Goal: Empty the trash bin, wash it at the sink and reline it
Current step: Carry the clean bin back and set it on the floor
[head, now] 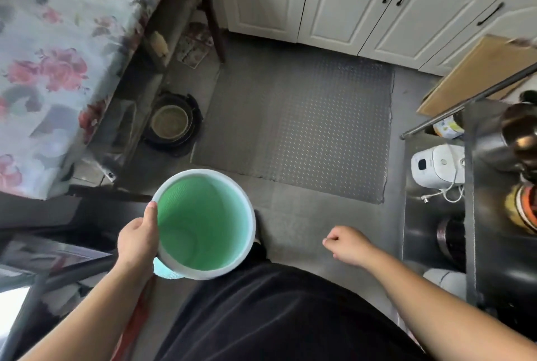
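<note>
Head view, looking straight down at kitchen floor. Trash bin held upright above floor, approx centre-left of frame, just in front of person's dark-clothed body at 6 o'clock. Bin: pale rim, green ribbed inside, no liner, no contents seen, bottom visible. L hand grips bin rim at bin's 9 o'clock side, thumb hooked over the rim edge, fingers wrapped under/outside, not fully seen. R hand free, at 3 o'clock from bin and well apart from it, fingers curled into loose fist, holding nothing. Grey checker-pattern mat on floor at 12–1 o'clock from bin, not touching it. White cabinet doors w/ black handles along top of frame, 12 o'clock. Floral-cloth table at 10 o'clock; under its edge a round black pot w/ metal inner bowl sits on floor, 11 o'clock from bin. Metal shelf unit at 3 o'clock edge of frame, white appliance w/ cord on it. Wooden board leans at 2 o'clock near cabinets. Sink not seen in frame.
</note>
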Tool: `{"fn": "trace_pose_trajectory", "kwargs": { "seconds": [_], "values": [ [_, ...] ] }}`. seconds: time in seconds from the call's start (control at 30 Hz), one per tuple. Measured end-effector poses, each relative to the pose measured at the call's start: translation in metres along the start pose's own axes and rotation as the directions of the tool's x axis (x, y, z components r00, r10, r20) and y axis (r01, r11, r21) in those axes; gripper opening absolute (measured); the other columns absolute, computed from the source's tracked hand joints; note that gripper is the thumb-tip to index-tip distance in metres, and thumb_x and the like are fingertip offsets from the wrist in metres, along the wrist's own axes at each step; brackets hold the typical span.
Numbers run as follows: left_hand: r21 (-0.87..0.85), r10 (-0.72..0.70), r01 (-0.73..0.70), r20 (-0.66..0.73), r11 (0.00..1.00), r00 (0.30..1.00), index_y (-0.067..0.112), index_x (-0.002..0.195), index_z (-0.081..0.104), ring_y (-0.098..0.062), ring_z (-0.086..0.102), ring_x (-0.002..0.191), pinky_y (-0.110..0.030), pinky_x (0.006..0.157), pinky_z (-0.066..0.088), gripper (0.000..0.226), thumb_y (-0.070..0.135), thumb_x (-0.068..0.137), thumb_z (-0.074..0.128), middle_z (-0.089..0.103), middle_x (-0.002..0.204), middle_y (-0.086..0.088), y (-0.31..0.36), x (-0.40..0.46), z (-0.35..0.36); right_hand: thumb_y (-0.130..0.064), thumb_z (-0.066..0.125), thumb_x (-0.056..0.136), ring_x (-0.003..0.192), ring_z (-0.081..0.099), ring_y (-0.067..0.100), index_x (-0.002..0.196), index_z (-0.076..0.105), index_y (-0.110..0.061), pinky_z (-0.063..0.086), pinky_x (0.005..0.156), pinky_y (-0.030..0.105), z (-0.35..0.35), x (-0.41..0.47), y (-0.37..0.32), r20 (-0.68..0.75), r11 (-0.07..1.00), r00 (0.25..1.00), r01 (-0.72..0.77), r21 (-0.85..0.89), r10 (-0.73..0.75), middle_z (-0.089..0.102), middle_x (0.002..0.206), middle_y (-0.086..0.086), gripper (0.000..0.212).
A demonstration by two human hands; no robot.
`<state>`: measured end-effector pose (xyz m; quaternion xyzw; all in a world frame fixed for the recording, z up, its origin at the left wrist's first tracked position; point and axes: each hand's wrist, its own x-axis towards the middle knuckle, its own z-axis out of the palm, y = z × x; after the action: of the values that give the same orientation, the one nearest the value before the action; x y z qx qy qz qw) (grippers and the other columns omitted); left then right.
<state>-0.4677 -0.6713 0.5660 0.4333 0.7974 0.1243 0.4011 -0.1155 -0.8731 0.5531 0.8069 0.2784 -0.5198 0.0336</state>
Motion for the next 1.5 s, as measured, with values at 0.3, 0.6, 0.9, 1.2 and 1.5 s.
{"fn": "trace_pose_trajectory", "kwargs": {
  "seconds": [0.3, 0.6, 0.9, 1.2, 1.5],
  "values": [
    [-0.023, -0.014, 0.016, 0.068, 1.0, 0.998, -0.011, 0.094, 0.063, -0.031, 0.058, 0.074, -0.04, 0.065, 0.047, 0.075, 0.062, 0.092, 0.048, 0.065, 0.09, -0.025, 0.131, 0.08, 0.03, -0.027, 0.055, 0.085, 0.058, 0.049, 0.018, 0.062, 0.049, -0.02, 0.038, 0.059, 0.029, -0.072, 0.044, -0.002, -0.055, 0.988, 0.989, -0.134, 0.076, 0.138, 0.053, 0.06, -0.001, 0.024],
    [-0.008, -0.057, 0.057, 0.001, 0.998, 0.998, -0.003, 0.089, 0.064, -0.029, 0.053, 0.071, -0.039, 0.063, 0.043, 0.068, 0.063, 0.09, 0.048, 0.057, 0.083, -0.019, 0.243, 0.133, 0.097, -0.02, 0.057, 0.084, 0.051, 0.043, 0.017, 0.063, 0.045, -0.018, 0.029, 0.046, 0.024, -0.186, 0.133, 0.007, 0.024, 0.983, 0.984, -0.179, 0.044, 0.178, 0.045, 0.058, 0.003, 0.024],
    [-0.106, -0.161, 0.149, -0.11, 0.983, 0.981, 0.01, 0.086, 0.061, -0.03, 0.056, 0.074, -0.051, 0.075, 0.055, 0.067, 0.074, 0.077, 0.045, 0.055, 0.084, -0.015, 0.368, 0.161, 0.149, -0.022, 0.053, 0.089, 0.053, 0.042, 0.015, 0.063, 0.044, -0.021, 0.028, 0.052, 0.026, -0.387, 0.245, -0.075, 0.044, 0.989, 0.999, -0.015, -0.147, 0.022, 0.045, 0.06, 0.002, 0.027],
    [-0.199, -0.269, 0.236, -0.155, 0.951, 0.951, -0.006, 0.087, 0.064, -0.041, 0.062, 0.078, -0.049, 0.071, 0.054, 0.076, 0.068, 0.085, 0.046, 0.064, 0.09, -0.029, 0.42, 0.199, 0.178, -0.029, 0.052, 0.094, 0.058, 0.046, 0.018, 0.07, 0.047, -0.02, 0.031, 0.06, 0.028, -0.484, 0.348, -0.23, 0.079, 0.956, 0.991, 0.125, -0.265, -0.108, 0.049, 0.064, 0.005, 0.025],
    [-0.31, -0.399, 0.36, -0.07, 0.88, 0.914, -0.013, 0.084, 0.057, -0.027, 0.049, 0.066, -0.037, 0.06, 0.039, 0.076, 0.062, 0.09, 0.049, 0.051, 0.072, -0.013, 0.457, 0.304, 0.219, -0.034, 0.052, 0.093, 0.074, 0.061, 0.015, 0.084, 0.063, -0.018, 0.05, 0.07, 0.031, -0.492, 0.392, -0.364, 0.225, 0.892, 0.959, 0.248, -0.377, -0.172, 0.067, 0.082, -0.002, 0.021]
  ]
}}
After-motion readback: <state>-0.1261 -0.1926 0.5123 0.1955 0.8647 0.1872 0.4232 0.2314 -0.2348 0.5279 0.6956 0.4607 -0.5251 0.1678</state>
